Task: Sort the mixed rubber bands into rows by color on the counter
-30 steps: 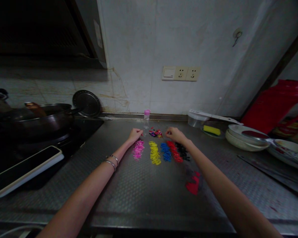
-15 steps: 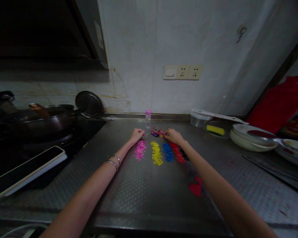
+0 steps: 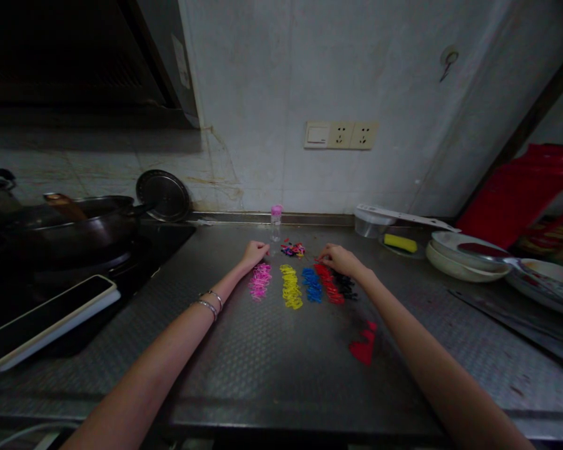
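Observation:
Small elastic bands lie sorted by colour in slanting rows: pink bands (image 3: pixel 260 281), yellow bands (image 3: pixel 291 287), blue bands (image 3: pixel 312 285), red bands (image 3: pixel 330 284) and black bands (image 3: pixel 344 286). Behind them is a mixed pile of bands (image 3: pixel 293 250). My left hand (image 3: pixel 255 254) rests closed just behind the pink row, its fingertips together; anything in them is too small to make out. With fingers pinched, my right hand (image 3: pixel 338 259) is at the far end of the red and black rows. Whatever it pinches cannot be made out. A clear bottle with a pink cap (image 3: pixel 276 222) stands behind the pile.
The metal countertop (image 3: pixel 244 375) bears a red heart-like patch (image 3: pixel 363 344). On the left are a pan (image 3: pixel 89 219) on the stove and a white-edged flat object (image 3: pixel 51 325). To the right stand a plastic tub (image 3: pixel 373 224), a yellow sponge (image 3: pixel 400 243) and stacked bowls (image 3: pixel 464 262).
My right hand has moved right, from the edge of the mixed pile to the far end of the red and black rows. My left hand stays by the pink row. The view has shifted slightly.

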Demonstrator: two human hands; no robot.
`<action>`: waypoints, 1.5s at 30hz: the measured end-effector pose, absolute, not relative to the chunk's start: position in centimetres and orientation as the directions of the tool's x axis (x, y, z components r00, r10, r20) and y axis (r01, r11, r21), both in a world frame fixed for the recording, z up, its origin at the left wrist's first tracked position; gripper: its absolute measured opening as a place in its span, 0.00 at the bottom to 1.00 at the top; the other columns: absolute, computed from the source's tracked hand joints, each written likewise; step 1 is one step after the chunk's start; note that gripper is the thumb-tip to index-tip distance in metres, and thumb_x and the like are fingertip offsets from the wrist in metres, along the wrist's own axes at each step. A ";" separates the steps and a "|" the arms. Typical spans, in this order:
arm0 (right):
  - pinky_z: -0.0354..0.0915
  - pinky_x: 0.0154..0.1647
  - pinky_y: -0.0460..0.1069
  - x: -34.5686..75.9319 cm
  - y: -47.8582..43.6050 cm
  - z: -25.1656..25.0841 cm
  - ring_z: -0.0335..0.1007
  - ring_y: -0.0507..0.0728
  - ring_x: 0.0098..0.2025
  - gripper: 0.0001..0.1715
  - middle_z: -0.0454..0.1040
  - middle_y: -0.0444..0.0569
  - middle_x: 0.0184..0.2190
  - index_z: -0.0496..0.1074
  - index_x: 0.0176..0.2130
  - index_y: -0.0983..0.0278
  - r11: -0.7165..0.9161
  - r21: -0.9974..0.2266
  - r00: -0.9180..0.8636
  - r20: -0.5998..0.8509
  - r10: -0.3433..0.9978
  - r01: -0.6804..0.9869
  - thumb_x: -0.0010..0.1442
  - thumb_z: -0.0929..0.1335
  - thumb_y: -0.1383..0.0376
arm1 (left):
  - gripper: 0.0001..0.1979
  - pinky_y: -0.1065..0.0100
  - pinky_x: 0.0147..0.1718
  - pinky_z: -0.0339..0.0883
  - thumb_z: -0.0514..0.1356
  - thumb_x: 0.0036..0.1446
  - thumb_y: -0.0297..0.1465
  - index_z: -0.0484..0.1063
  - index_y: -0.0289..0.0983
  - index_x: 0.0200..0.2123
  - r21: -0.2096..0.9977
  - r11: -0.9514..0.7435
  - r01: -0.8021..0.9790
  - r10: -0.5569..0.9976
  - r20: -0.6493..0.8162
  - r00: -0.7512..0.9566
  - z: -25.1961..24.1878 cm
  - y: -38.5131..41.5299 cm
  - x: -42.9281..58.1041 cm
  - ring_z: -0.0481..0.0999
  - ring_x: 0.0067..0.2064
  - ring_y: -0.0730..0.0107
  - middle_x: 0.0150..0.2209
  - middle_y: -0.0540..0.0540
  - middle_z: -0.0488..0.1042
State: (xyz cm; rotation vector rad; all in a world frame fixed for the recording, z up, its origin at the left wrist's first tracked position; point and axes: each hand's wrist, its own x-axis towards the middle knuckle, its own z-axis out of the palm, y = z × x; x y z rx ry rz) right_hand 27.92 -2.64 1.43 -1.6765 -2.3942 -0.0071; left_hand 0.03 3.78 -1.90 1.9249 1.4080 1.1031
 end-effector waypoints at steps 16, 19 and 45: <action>0.59 0.45 0.44 28.7 -3.5 0.6 0.66 0.53 0.43 0.13 0.70 0.49 0.41 0.73 0.38 0.61 0.362 -0.163 -0.320 0.237 0.917 0.918 0.57 0.61 0.66 | 0.15 0.75 0.24 0.55 0.56 0.45 0.30 0.76 0.32 0.36 0.552 -0.533 0.641 0.846 0.341 0.410 -0.7 5.3 2.9 0.64 0.23 0.76 0.21 0.50 0.70; 0.59 0.44 0.44 28.7 -3.6 0.4 0.67 0.53 0.43 0.13 0.70 0.49 0.41 0.73 0.38 0.61 0.367 -0.163 -0.324 0.239 0.915 0.916 0.56 0.61 0.66 | 0.15 0.75 0.24 0.55 0.56 0.45 0.29 0.76 0.34 0.38 0.523 -0.568 0.636 0.822 0.318 0.472 -0.6 5.1 4.1 0.64 0.23 0.76 0.22 0.50 0.71; 0.59 0.43 0.43 28.9 -3.8 0.6 0.66 0.52 0.42 0.12 0.70 0.49 0.40 0.73 0.37 0.61 0.360 -0.143 -0.320 0.244 0.916 0.922 0.57 0.61 0.65 | 0.11 0.74 0.26 0.59 0.58 0.44 0.30 0.77 0.31 0.30 0.608 -0.471 0.639 0.882 0.336 0.331 0.8 4.6 3.5 0.68 0.25 0.74 0.24 0.46 0.74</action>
